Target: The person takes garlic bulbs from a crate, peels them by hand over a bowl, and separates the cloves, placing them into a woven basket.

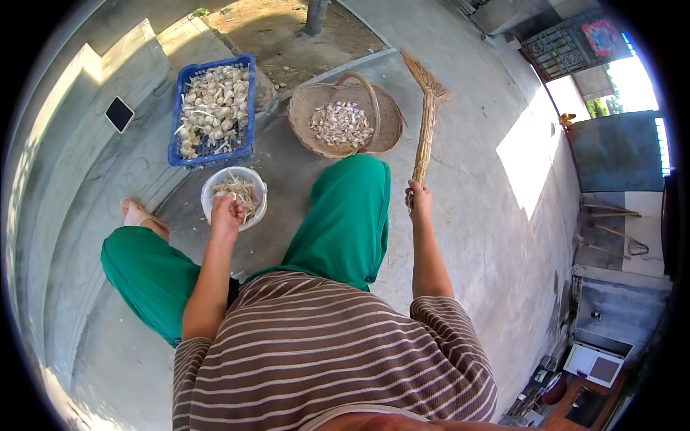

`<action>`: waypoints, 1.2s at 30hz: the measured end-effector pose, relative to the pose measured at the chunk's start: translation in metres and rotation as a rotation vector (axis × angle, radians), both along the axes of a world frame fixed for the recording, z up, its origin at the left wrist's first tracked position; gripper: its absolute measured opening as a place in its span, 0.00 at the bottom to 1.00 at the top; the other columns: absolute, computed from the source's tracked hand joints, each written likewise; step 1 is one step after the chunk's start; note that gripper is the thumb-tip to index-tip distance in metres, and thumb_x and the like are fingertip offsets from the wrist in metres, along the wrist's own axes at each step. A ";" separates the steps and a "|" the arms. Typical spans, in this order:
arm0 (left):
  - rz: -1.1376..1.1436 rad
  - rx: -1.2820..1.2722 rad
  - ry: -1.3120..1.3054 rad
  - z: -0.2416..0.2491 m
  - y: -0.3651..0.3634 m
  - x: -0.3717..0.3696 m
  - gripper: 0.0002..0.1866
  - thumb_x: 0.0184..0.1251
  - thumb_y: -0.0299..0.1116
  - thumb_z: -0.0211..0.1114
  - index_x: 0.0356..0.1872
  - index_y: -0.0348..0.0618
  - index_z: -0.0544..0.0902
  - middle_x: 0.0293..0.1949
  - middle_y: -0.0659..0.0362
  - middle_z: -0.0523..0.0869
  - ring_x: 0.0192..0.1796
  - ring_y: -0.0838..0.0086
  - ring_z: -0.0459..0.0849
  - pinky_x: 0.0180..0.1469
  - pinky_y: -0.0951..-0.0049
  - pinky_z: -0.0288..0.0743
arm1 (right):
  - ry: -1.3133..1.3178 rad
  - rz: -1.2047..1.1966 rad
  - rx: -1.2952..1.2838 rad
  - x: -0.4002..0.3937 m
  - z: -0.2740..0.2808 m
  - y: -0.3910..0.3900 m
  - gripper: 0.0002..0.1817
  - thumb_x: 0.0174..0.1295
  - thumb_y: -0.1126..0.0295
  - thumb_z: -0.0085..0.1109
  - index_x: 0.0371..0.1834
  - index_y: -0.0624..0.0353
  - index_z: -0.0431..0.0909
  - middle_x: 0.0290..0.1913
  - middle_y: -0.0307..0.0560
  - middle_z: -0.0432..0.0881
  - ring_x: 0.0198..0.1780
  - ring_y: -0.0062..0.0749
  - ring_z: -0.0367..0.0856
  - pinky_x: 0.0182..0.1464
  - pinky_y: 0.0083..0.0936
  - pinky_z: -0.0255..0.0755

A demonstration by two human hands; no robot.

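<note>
My right hand (419, 197) is wrapped round the handle end of a straw hand broom (425, 133), whose bristles point up and away from me. Over the near rim of a white bucket (261, 188), my left hand (226, 213) is closed, fingers bunched together. What lies inside those fingers, if anything, is hidden. Dry garlic skins and stalks (241, 190) fill the bucket beneath it. Beyond stands a blue plastic crate (251, 86) of whole garlic bulbs (215, 100). To its right, a wicker basket (389, 122) with an arched handle holds loose garlic cloves (341, 123).
Concrete steps (133, 61) curve along the left, with a dark-screened tablet-like object (119, 115) on one. A tree trunk (315, 16) rises from a dirt bed at the back. Tools lean on the right wall, near a blue metal gate (617, 152).
</note>
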State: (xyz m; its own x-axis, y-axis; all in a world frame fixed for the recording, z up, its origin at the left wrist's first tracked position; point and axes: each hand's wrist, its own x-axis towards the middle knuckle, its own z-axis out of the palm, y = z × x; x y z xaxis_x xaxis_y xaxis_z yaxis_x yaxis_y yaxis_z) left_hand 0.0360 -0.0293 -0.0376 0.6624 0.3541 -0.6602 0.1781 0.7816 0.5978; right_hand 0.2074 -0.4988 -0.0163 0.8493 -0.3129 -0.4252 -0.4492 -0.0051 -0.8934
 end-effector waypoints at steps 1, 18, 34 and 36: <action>0.002 -0.012 -0.011 0.000 0.001 0.000 0.05 0.65 0.33 0.56 0.38 0.48 0.71 0.27 0.60 0.77 0.25 0.76 0.74 0.25 0.76 0.68 | -0.008 0.038 0.026 0.003 0.008 0.000 0.11 0.52 0.66 0.62 0.28 0.59 0.70 0.18 0.41 0.73 0.13 0.22 0.66 0.14 0.19 0.60; 0.078 -0.019 -0.045 0.003 0.000 0.016 0.04 0.64 0.27 0.54 0.39 0.45 0.71 0.28 0.59 0.77 0.26 0.77 0.74 0.27 0.76 0.68 | 0.141 0.617 0.261 0.133 0.104 0.167 0.13 0.58 0.62 0.56 0.34 0.63 0.74 0.20 0.44 0.76 0.15 0.22 0.69 0.14 0.17 0.60; 0.171 0.017 -0.181 0.028 0.009 0.015 0.05 0.67 0.27 0.54 0.41 0.42 0.72 0.28 0.62 0.76 0.27 0.81 0.71 0.27 0.80 0.65 | 0.026 0.918 -0.379 0.164 -0.010 0.374 0.17 0.60 0.58 0.57 0.42 0.60 0.76 0.33 0.44 0.79 0.33 0.27 0.79 0.34 0.24 0.78; 0.181 0.057 -0.183 0.029 0.008 0.014 0.06 0.67 0.27 0.54 0.43 0.41 0.71 0.28 0.61 0.76 0.27 0.80 0.72 0.28 0.80 0.66 | 0.047 1.189 -0.295 0.139 0.008 0.379 0.13 0.60 0.60 0.57 0.37 0.59 0.79 0.32 0.39 0.79 0.32 0.21 0.78 0.32 0.17 0.74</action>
State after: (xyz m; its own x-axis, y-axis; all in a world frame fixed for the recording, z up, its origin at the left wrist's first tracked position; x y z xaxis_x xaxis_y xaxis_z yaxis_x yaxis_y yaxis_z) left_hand 0.0496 -0.0210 -0.0083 0.6918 0.5107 -0.5106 -0.0766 0.7549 0.6513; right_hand 0.3462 -0.1196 -0.0078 0.6579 0.5570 -0.5069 -0.0585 -0.6332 -0.7718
